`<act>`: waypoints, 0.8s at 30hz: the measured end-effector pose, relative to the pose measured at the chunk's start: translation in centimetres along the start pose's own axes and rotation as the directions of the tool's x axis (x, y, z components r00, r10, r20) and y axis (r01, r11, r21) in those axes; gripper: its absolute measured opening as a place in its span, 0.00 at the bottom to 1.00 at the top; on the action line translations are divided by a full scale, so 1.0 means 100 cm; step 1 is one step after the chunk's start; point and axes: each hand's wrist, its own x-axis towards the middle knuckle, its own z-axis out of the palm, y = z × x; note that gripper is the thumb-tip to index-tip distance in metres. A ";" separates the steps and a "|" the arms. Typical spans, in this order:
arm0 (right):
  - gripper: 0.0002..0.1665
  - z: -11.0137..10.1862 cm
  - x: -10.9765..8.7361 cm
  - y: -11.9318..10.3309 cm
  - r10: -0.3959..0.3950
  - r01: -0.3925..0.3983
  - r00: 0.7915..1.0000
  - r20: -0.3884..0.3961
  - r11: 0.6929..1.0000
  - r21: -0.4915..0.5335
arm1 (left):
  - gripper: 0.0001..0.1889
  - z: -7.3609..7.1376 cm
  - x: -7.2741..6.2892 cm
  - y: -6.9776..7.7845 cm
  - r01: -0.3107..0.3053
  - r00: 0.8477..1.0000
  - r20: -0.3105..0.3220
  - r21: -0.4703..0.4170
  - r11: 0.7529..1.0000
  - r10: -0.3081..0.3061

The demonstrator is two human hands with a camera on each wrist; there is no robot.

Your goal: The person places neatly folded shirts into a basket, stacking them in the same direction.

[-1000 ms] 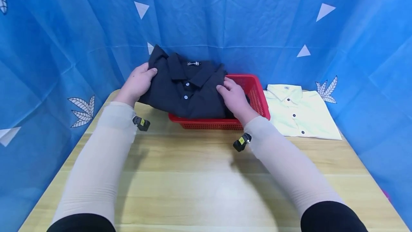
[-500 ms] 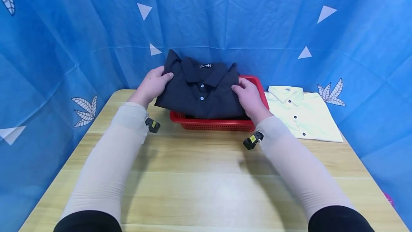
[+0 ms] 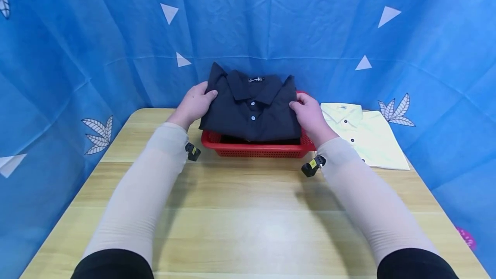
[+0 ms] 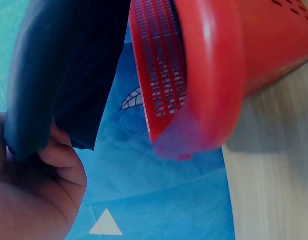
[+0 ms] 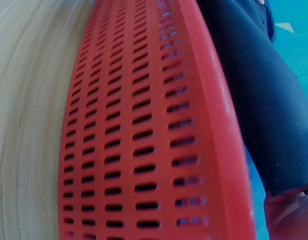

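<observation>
A folded dark polo shirt (image 3: 240, 115) with a collar and white buttons is held over a red plastic basket (image 3: 259, 151), hiding most of its inside. My left hand (image 3: 195, 104) pinches the shirt's left side, thumb on top. At the opposite side, my right hand (image 3: 310, 115) grips the shirt between thumb and fingers. In the left wrist view the left hand (image 4: 38, 180) has its fingers curled round the dark cloth, apart from the basket rim (image 4: 214, 75). The right wrist view catches only part of the right hand (image 5: 294, 215) on the shirt, beyond the slotted basket wall (image 5: 143, 130).
To the right of the basket a folded pale yellow shirt (image 3: 368, 137) with dark buttons lies flat on the wooden table (image 3: 240, 210). A blue patterned curtain (image 3: 267, 20) hangs behind and along both sides. Dark cloth (image 3: 232, 139) shows inside the basket under the held shirt.
Both hands have carried the dark polo shirt to the right, from the basket's left side to over its middle. The grips stay the same. The pale yellow shirt has not moved.
</observation>
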 end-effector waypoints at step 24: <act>0.18 -0.014 0.005 0.027 -0.062 0.064 0.998 0.020 0.886 -0.458 | 0.29 0.044 0.012 -0.012 0.010 1.000 -0.012 0.299 0.954 -0.007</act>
